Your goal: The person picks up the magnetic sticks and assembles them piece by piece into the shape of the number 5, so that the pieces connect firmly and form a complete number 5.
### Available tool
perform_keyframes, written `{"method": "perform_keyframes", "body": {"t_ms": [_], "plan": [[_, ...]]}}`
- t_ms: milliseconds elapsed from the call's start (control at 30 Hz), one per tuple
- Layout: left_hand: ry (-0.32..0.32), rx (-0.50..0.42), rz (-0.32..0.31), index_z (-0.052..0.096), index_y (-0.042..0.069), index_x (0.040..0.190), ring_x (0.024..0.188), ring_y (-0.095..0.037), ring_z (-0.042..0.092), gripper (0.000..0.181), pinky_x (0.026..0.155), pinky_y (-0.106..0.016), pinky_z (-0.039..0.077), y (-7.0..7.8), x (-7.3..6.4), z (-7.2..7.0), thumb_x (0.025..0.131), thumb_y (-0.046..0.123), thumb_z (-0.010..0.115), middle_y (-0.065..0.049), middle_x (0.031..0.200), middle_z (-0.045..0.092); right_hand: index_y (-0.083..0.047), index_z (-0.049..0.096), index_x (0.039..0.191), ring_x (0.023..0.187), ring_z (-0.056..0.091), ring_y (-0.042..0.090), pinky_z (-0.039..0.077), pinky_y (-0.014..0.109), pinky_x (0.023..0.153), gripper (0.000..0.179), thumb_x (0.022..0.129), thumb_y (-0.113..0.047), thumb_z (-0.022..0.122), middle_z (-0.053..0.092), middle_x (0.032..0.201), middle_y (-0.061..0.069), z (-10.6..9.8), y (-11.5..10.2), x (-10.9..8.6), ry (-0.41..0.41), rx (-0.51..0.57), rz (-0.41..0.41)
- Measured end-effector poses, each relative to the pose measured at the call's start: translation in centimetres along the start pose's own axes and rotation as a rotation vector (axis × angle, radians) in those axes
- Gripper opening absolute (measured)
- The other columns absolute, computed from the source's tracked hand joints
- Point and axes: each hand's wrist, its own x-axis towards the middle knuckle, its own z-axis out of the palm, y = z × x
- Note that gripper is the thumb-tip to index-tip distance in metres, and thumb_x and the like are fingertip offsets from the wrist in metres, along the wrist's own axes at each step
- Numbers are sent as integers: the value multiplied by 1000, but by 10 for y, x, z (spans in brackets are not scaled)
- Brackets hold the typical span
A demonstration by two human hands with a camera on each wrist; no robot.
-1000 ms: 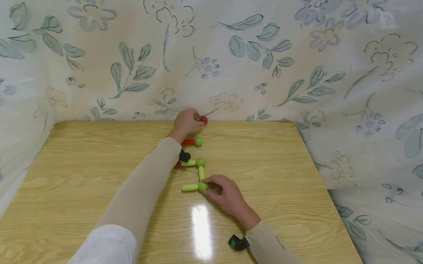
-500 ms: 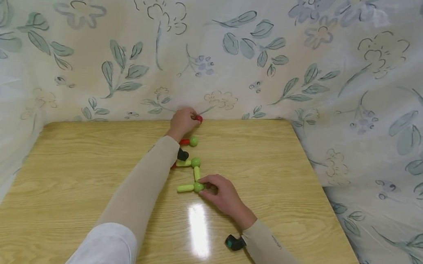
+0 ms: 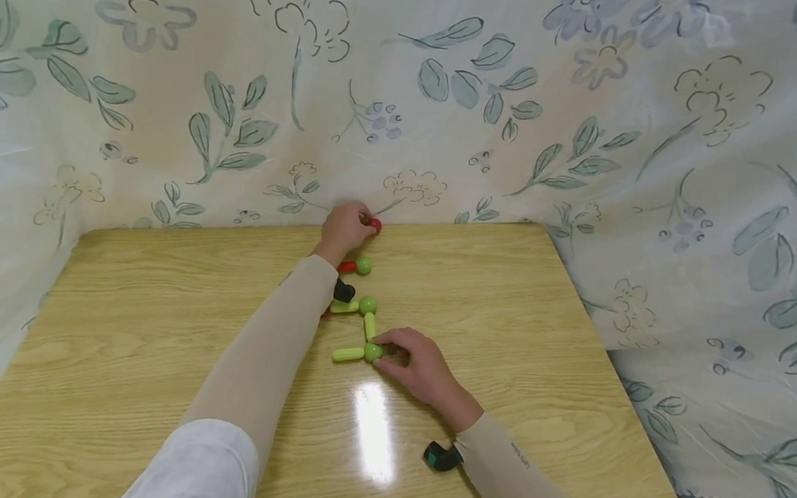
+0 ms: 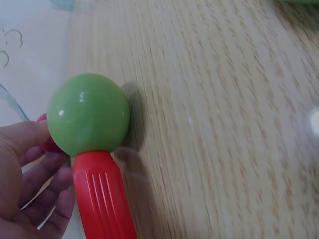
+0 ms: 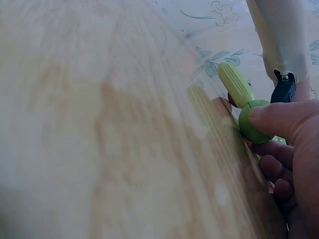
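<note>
At the table's far edge my left hand (image 3: 344,228) pinches a red ball (image 3: 374,225). In the left wrist view a green ball (image 4: 89,114) on a red rod (image 4: 103,195) stands in front and hides most of the red ball. My right hand (image 3: 428,365) pinches another green ball (image 3: 373,352) between thumb and fingers. From that ball one yellow-green rod (image 3: 348,355) points left, and a second rod (image 3: 369,327) runs back to a further green ball (image 3: 367,305). More rods and a bit of red lie partly hidden under the left forearm.
The wooden table (image 3: 519,311) reaches back to a flower-print cloth (image 3: 410,88) hanging behind it. My left forearm (image 3: 263,347) crosses over the rods. A black wrist camera (image 3: 442,456) sits by the right sleeve. Light glares on the tabletop (image 3: 373,432).
The head view has turned slightly, so everything appears a little further left. Both hands keep the same holds, and the balls and rods stay as they were.
</note>
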Motion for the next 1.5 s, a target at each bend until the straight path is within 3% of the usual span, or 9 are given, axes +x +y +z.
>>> {"method": "perform_keyframes", "body": {"t_ms": [500,767,1167,1500], "plan": [[-8,-40,52,74,3,118,105,-30,60,24,99,-43,52,-8,-3,-2,100,18,81,-12,115,71,-21,77,127,105,68,11,59,34,91,31,97,-16,86,73,119,-8,-1,-1,0,-5,5,-3],[-26,-65,78,76,2,121,112,-31,62,26,105,-43,51,-12,-9,-12,101,18,79,-13,120,72,-21,77,127,104,68,12,58,35,91,31,97,-17,85,73,118,-7,0,-2,1,0,-5,-19],[-67,-126,75,78,5,122,110,-27,63,26,100,-41,54,-27,-13,-27,101,21,80,-9,118,73,-22,78,126,102,68,12,58,36,88,30,97,-18,86,73,115,-9,0,-1,0,8,-7,-28],[-79,-161,124,77,4,125,110,-28,66,29,99,-43,54,-31,-36,-43,102,21,79,-11,119,75,-23,78,126,101,67,13,58,35,86,30,98,-19,85,72,112,-9,2,1,0,10,-5,-25]]}}
